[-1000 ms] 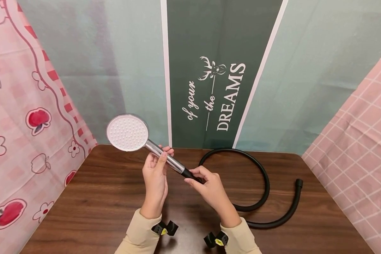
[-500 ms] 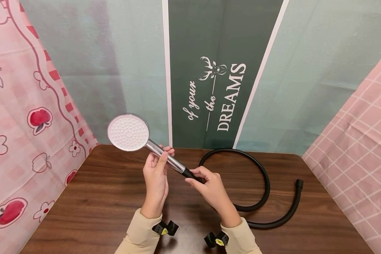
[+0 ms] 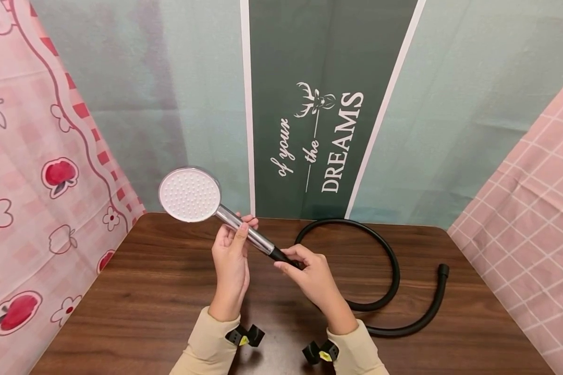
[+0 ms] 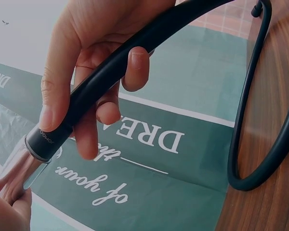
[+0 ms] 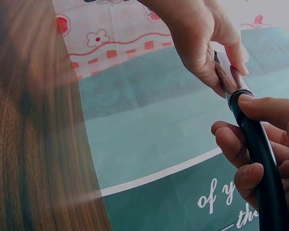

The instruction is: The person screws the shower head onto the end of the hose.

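Note:
A shower head (image 3: 190,195) with a round white nozzle face and a chrome handle (image 3: 246,229) is tilted above the table, its face at the upper left. My left hand (image 3: 230,260) grips the handle around its middle. At the handle's lower end, my right hand (image 3: 311,273) pinches the black end fitting of a hose (image 4: 43,142), which meets the chrome end. Whether threads are engaged cannot be seen. In the right wrist view, the right hand's thumb (image 5: 267,108) lies on the fitting and its fingers curl around the black hose (image 5: 262,159).
Behind my right hand, the hose (image 3: 395,271) loops across the brown wooden table (image 3: 145,312). Its free black end (image 3: 443,271) points up at the right. A green printed cloth (image 3: 206,104) hangs at the back, with pink cloths (image 3: 535,208) at both sides.

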Action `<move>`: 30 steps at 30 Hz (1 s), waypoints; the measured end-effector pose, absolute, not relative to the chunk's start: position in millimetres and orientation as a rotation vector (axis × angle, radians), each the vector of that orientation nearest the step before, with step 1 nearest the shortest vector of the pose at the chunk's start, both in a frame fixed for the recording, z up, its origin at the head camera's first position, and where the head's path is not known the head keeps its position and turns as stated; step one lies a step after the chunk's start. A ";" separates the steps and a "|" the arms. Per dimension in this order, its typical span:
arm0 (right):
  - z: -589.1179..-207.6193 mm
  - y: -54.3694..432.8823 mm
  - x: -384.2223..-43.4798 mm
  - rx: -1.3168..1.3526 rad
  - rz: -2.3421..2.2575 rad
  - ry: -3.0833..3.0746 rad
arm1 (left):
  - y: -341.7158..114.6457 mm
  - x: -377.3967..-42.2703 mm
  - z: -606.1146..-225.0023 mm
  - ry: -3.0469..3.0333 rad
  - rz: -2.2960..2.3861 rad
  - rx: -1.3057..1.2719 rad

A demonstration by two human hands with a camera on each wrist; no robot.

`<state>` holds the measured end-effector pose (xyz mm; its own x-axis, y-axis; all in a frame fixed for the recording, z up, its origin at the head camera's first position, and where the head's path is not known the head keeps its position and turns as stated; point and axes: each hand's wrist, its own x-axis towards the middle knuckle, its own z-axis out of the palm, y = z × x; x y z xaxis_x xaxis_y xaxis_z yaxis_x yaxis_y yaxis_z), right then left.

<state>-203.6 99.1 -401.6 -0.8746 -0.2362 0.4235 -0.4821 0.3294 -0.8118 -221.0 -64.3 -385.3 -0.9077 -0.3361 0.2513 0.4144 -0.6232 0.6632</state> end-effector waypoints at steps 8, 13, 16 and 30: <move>-400.8 98.5 -203.6 0.644 1.566 -2.368 | -64.3 -220.8 -383.7 -1.054 -2.504 -0.130; -401.9 98.4 -203.9 0.645 1.566 -2.369 | -64.6 -220.8 -384.2 -1.057 -2.506 -0.129; -402.9 98.8 -204.2 0.636 1.575 -2.371 | -64.7 -221.0 -384.9 -1.063 -2.507 -0.132; -402.2 99.4 -204.0 0.622 1.578 -2.388 | -64.5 -221.2 -385.3 -1.066 -2.505 -0.133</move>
<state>-204.0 99.4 -402.2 -0.8884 -0.2283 0.3983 -0.4559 0.3368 -0.8239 -221.2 -64.5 -385.3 -0.9100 -0.3352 0.2441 0.4083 -0.6216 0.6686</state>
